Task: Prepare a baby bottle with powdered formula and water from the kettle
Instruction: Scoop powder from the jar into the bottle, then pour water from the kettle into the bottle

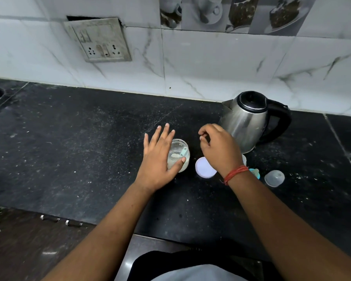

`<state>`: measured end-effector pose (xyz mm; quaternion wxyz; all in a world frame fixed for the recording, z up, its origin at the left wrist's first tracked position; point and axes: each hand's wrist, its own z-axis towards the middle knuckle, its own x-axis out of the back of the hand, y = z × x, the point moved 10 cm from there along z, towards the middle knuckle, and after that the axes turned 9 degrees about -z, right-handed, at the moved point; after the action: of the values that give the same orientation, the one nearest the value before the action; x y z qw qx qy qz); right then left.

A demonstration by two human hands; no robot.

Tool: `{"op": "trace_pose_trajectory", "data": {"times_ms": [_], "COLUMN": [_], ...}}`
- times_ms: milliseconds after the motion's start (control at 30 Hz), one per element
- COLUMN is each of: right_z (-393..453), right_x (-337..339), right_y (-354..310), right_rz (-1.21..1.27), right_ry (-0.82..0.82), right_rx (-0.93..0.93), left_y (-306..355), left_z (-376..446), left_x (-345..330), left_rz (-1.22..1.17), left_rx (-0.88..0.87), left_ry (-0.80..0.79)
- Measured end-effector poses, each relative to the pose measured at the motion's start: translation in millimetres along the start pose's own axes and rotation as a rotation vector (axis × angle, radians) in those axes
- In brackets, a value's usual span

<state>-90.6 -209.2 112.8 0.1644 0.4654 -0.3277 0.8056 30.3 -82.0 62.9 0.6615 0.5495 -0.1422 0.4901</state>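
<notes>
Open glass jar (178, 155) of powdered formula near the middle of the dark counter (69, 149), upright, lid off; a pale teal scoop (183, 152) lying inside against the powder. Left hand (160, 157) flat against the jar's left side, fingers straight and spread, thumb laid across the near rim: steadying, not clasping. White lid (204, 167) flat on the counter just beside the jar, to its right. Right hand (219, 147) raised over the gap between jar and kettle, fingers loosely curled, seemingly with nothing in them, though the fingertips are turned away and a small pinch cannot be ruled out. Red thread band (235, 174) on that wrist. Behind the wrist, a white rim and a bit of teal, probably the bottle (253, 172) and its collar, mostly hidden; contents impossible to tell. Clear dome cap (274, 178) lying apart, further right. Steel kettle (245, 120) at the back right, lid closed, handle to the right, off any base, untouched. Wall socket (101, 48) on the tiles above left.

By the look of it, early on: jar opened, bottle uncapped, scoop not lifted. Left to do, probably: scooping powder, pouring water, capping, shaking.
</notes>
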Motion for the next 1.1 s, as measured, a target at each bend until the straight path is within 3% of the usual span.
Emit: {"op": "trace_pose_trajectory", "data": {"times_ms": [200,400,700,1100], "right_z": [-20.9,-40.8,-54.7,-18.0], "right_x": [46.7,69.2,79.3,63.9], "right_y": [50.0,125.6,203.1,279.2], "right_rz": [0.042,0.092,0.243,0.486], "right_ry": [0.146,0.131,0.123,0.132], "right_rx": [-0.123,-0.279,-0.485,-0.683], "left_y": [54.5,90.2,83.7,69.5], "left_z": [21.6,29.9,29.8,30.8], "left_x": [-29.4,-83.0,-155.2,-189.3], "left_rz": [-0.052,-0.186,-0.3,-0.433], "left_rx": [-0.123,-0.137,0.095,0.286], "left_ry": [-0.017,-0.13,-0.314,-0.356]}}
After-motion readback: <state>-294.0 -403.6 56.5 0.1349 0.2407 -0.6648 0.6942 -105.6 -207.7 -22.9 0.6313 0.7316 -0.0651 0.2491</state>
